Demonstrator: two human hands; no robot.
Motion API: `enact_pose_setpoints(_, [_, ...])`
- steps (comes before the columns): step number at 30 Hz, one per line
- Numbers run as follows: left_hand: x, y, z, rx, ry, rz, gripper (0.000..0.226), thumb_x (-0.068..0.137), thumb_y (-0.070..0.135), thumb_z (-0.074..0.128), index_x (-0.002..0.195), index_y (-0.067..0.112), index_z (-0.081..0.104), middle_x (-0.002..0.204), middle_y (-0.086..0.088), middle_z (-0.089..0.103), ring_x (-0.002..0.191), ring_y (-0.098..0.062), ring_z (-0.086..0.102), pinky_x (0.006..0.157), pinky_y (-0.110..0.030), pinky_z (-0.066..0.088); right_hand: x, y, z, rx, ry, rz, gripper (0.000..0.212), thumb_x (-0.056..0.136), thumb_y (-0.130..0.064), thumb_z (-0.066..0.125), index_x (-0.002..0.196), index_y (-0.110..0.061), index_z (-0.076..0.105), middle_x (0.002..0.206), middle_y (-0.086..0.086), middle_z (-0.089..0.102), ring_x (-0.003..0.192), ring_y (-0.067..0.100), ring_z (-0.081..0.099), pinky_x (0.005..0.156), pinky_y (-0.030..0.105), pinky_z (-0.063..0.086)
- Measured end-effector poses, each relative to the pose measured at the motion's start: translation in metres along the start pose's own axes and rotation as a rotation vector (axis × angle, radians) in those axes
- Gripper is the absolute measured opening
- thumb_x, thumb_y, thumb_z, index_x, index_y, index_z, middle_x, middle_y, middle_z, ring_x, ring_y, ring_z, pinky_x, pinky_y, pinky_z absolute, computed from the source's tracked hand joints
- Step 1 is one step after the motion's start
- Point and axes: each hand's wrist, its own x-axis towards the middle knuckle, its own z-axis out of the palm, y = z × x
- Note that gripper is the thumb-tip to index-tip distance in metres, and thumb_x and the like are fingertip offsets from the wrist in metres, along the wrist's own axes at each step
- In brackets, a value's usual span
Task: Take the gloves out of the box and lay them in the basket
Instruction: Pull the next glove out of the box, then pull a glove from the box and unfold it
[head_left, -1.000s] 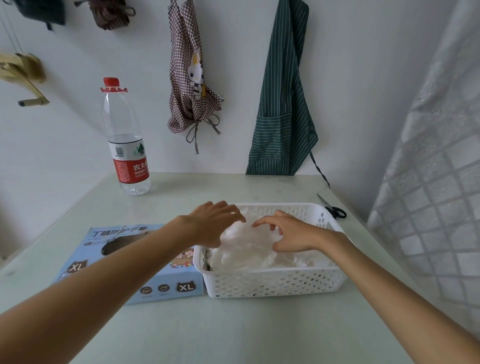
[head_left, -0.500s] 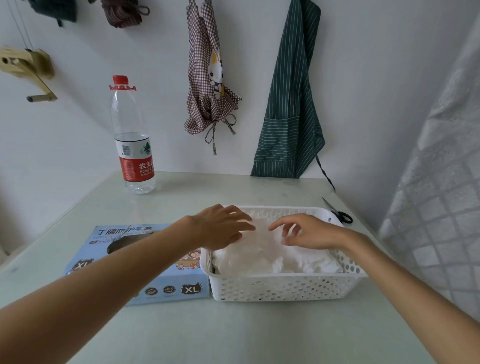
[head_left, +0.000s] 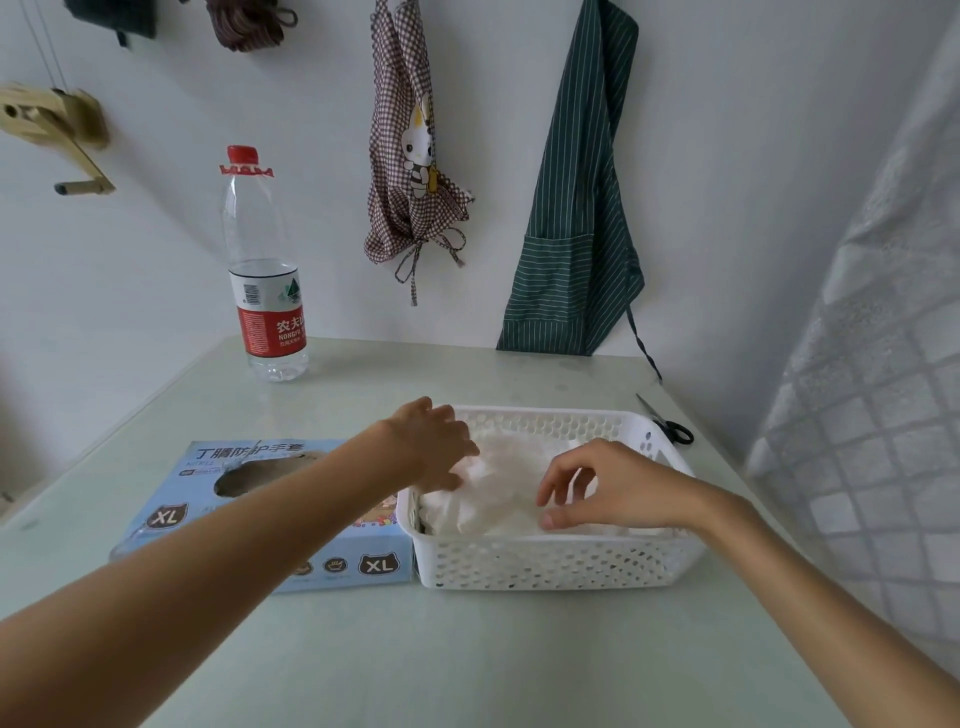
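Observation:
A white perforated basket (head_left: 550, 569) stands on the pale table, holding a heap of white gloves (head_left: 506, 486). Against its left side lies the blue glove box (head_left: 208, 501), flat, with an oval opening on top. My left hand (head_left: 434, 447) reaches over the basket's left rim, its fingertips bent down onto the gloves. Over the middle of the heap hovers my right hand (head_left: 610, 491), fingers loosely curved, thumb and fingers apart, holding nothing.
A water bottle (head_left: 267, 291) with a red label stands at the back left. Black-handled scissors (head_left: 670, 427) lie behind the basket's right corner. Two aprons hang on the wall; a patterned white cloth (head_left: 857, 415) borders the table's right side.
My right hand has lifted off the gloves and drawn slightly toward me. My left hand stays at the basket's left rim on the gloves.

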Motion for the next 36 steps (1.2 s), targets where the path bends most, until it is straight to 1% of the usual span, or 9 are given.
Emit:
enact_pose_setpoints(6, [-0.019, -0.011, 0.005, -0.362, 0.112, 0.000, 0.048, 0.099, 0.038, 0.043, 0.144, 0.028, 0.034, 0.149, 0.004, 0.038, 0.139, -0.016, 0.029, 0.113, -0.036, 0.023, 0.007, -0.017, 0.010, -0.054, -0.041, 0.029, 0.006, 0.082, -0.030, 0.072, 0.084, -0.025, 0.073, 0.091, -0.008, 0.071, 0.070, -0.001, 0.057, 0.064, 0.011, 0.043])
enact_pose_setpoints(13, [-0.107, -0.083, 0.039, -0.633, 0.166, -0.336, 0.046, 0.098, 0.032, 0.048, 0.143, 0.028, 0.037, 0.150, 0.005, 0.037, 0.138, -0.016, 0.033, 0.113, -0.035, 0.026, 0.020, -0.067, -0.003, 0.034, 0.274, -0.102, 0.008, 0.088, -0.027, 0.065, 0.083, -0.030, 0.071, 0.084, -0.009, 0.065, 0.059, 0.002, 0.049, 0.062, 0.013, 0.042])
enact_pose_setpoints(16, [-0.144, -0.100, 0.070, -0.596, 0.013, -0.475, 0.070, 0.090, 0.060, 0.042, 0.149, 0.025, 0.025, 0.156, 0.005, 0.025, 0.143, -0.018, 0.023, 0.115, -0.039, 0.022, 0.048, -0.104, 0.029, -0.058, 0.204, -0.151, 0.010, 0.090, -0.024, 0.062, 0.090, -0.031, 0.070, 0.086, -0.012, 0.064, 0.080, 0.009, 0.059, 0.076, 0.025, 0.049])
enact_pose_setpoints(19, [-0.158, -0.098, 0.090, -0.670, -0.080, -0.478, 0.119, 0.055, 0.094, 0.029, 0.151, 0.026, 0.014, 0.158, 0.005, 0.016, 0.145, -0.019, 0.017, 0.117, -0.043, 0.018, 0.080, -0.134, 0.064, -0.282, 0.191, -0.228, 0.018, 0.091, -0.025, 0.060, 0.105, -0.032, 0.069, 0.093, -0.011, 0.062, 0.086, 0.011, 0.055, 0.073, 0.027, 0.041])
enact_pose_setpoints(23, [-0.156, -0.088, 0.109, -0.702, -0.023, -0.469, 0.129, 0.045, 0.100, 0.026, 0.151, 0.025, 0.019, 0.156, 0.006, 0.023, 0.142, -0.019, 0.023, 0.115, -0.040, 0.021, 0.109, -0.157, 0.090, -0.587, 0.118, -0.337, 0.031, 0.090, -0.019, 0.061, 0.119, -0.030, 0.065, 0.104, -0.001, 0.058, 0.095, 0.016, 0.048, 0.072, 0.027, 0.030])
enact_pose_setpoints(25, [-0.154, -0.090, 0.115, -0.710, -0.006, -0.471, 0.150, 0.023, 0.105, 0.012, 0.150, 0.025, 0.023, 0.154, 0.006, 0.028, 0.141, -0.019, 0.027, 0.114, -0.038, 0.024, 0.119, -0.164, 0.095, -0.677, 0.075, -0.345, 0.029, 0.089, -0.020, 0.062, 0.117, -0.028, 0.067, 0.103, -0.001, 0.058, 0.096, 0.020, 0.054, 0.069, 0.028, 0.031])
enact_pose_setpoints(29, [-0.150, -0.090, 0.116, -0.671, 0.016, -0.490, 0.108, 0.064, 0.089, 0.041, 0.149, 0.026, 0.024, 0.153, 0.007, 0.031, 0.139, -0.019, 0.029, 0.112, -0.038, 0.023, 0.128, -0.167, 0.103, -0.834, 0.025, -0.360, 0.020, 0.092, -0.028, 0.059, 0.106, -0.020, 0.072, 0.100, 0.000, 0.064, 0.090, 0.023, 0.061, 0.066, 0.030, 0.035])
enact_pose_setpoints(34, [-0.150, -0.089, 0.120, -0.679, 0.022, -0.487, 0.099, 0.071, 0.081, 0.047, 0.150, 0.027, 0.021, 0.155, 0.008, 0.025, 0.141, -0.018, 0.024, 0.113, -0.039, 0.020, 0.124, -0.170, 0.080, -0.224, 0.235, -0.255, 0.004, 0.089, -0.026, 0.062, 0.089, -0.024, 0.065, 0.088, -0.010, 0.057, 0.079, 0.009, 0.053, 0.078, 0.031, 0.049])
enact_pose_setpoints(36, [-0.150, -0.089, 0.119, -0.676, 0.021, -0.486, 0.098, 0.071, 0.081, 0.048, 0.149, 0.027, 0.024, 0.153, 0.008, 0.030, 0.139, -0.018, 0.028, 0.111, -0.040, 0.023, 0.119, -0.167, 0.068, -0.163, 0.175, -0.202, 0.006, 0.087, -0.026, 0.064, 0.081, -0.028, 0.063, 0.087, -0.010, 0.063, 0.081, 0.010, 0.059, 0.083, 0.035, 0.052])
